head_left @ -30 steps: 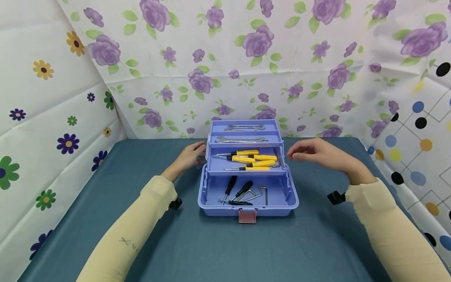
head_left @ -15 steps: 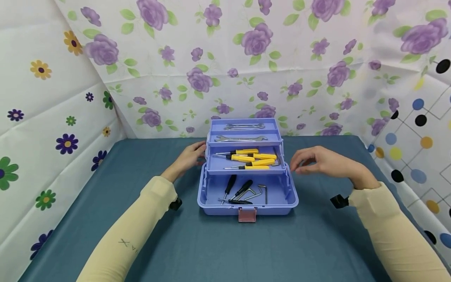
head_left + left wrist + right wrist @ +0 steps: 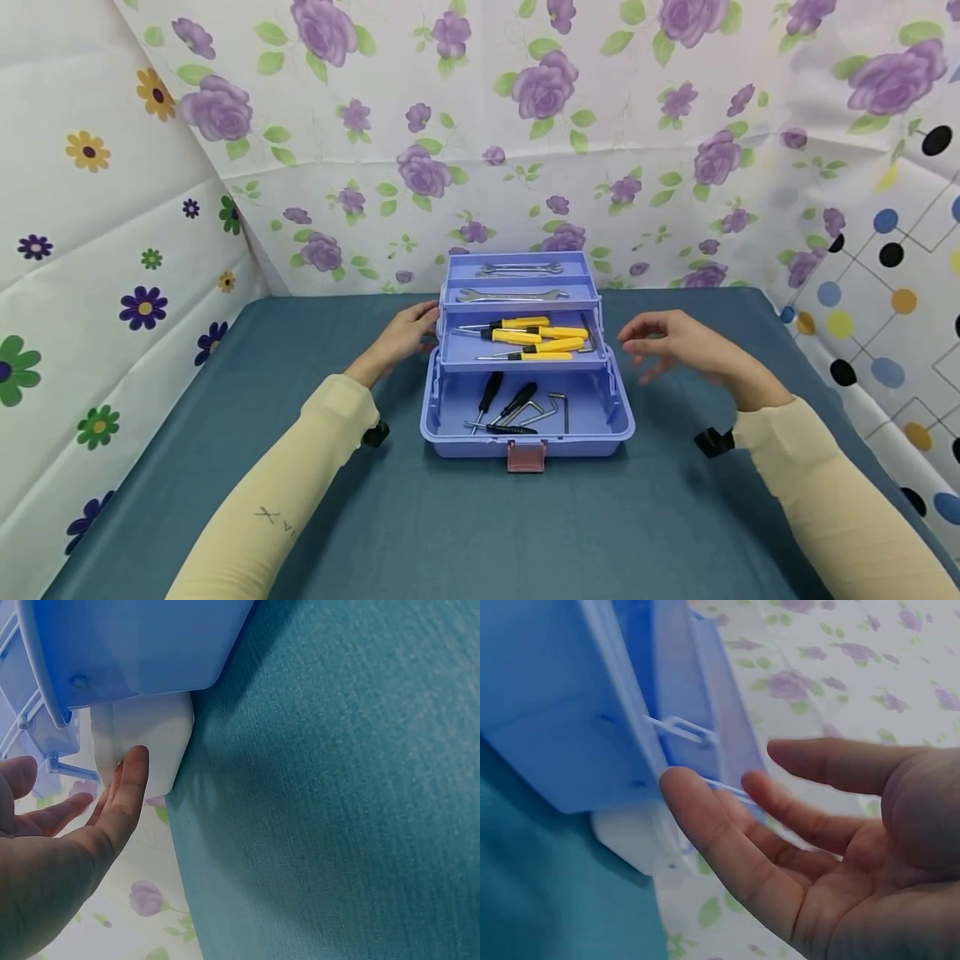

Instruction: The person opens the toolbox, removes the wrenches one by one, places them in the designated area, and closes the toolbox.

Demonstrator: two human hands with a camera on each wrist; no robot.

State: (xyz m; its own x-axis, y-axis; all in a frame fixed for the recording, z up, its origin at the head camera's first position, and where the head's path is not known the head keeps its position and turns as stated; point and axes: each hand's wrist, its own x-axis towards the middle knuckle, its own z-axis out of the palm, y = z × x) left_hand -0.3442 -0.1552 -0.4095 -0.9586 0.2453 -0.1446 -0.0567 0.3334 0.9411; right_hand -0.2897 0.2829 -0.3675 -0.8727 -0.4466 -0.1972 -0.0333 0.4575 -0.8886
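Note:
A blue-purple toolbox (image 3: 465, 448) stands unfolded on the table, its trays stepped up toward the back. My left hand (image 3: 401, 337) is at its left rear; in the left wrist view, straight fingers (image 3: 129, 791) overlap the white lid (image 3: 161, 727) behind the box. Off the right side my right hand (image 3: 678, 346) hovers with loosely bent fingers and nothing in them. Wrenches (image 3: 513, 296) lie in the upper trays. Yellow-handled screwdrivers (image 3: 540, 356) fill the middle tray. The bottom holds black-handled screwdrivers (image 3: 491, 390) and hex keys (image 3: 566, 414).
A dark teal cloth (image 3: 517, 533) covers the table. Flowered sheets hang behind (image 3: 495, 200) and on the left (image 3: 97, 250); a dotted sheet (image 3: 877, 333) hangs on the right. A pink latch (image 3: 527, 457) juts from the toolbox front.
My right hand has dropped slightly beside the toolbox, and its fingers have spread a little. The left hand stays at the left rear of the box. The tools have not moved.

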